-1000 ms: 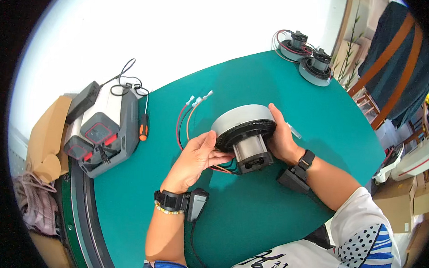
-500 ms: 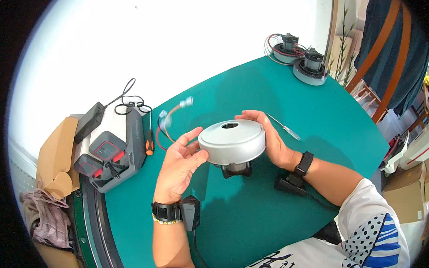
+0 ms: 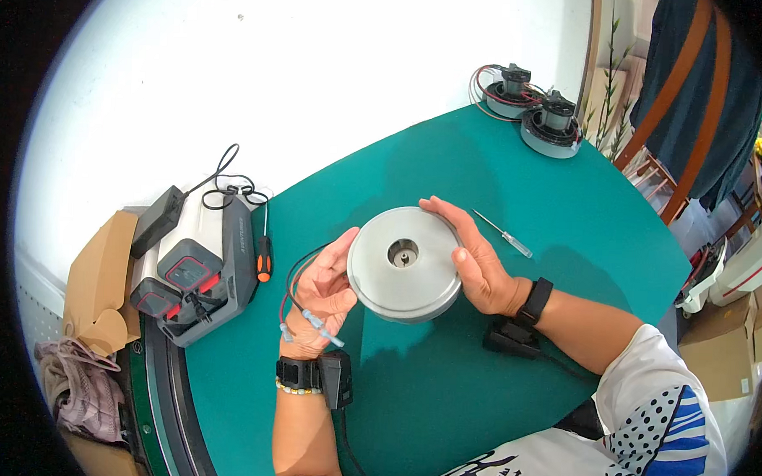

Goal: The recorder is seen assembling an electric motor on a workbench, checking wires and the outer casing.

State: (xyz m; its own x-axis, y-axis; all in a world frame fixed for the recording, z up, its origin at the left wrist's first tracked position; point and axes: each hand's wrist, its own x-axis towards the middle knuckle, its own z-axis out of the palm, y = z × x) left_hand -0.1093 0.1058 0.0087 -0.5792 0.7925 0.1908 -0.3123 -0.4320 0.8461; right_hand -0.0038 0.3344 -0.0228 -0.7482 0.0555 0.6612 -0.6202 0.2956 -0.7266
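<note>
motor housing (image 3: 405,264) hides motor body; left hand (image 3: 325,291), right hand (image 3: 481,262) grip clamped on rim.

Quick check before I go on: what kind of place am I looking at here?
Likely a small repair or assembly bench: both hands hold a round grey motor housing over a green table, with two more motors, a thin screwdriver and a grey tool case nearby.

A round table with a teal green top (image 3: 501,167) is standing against a plain white wall (image 3: 236,73); daylight is falling brightly; a brown wooden frame (image 3: 590,61) is rising behind.
</note>
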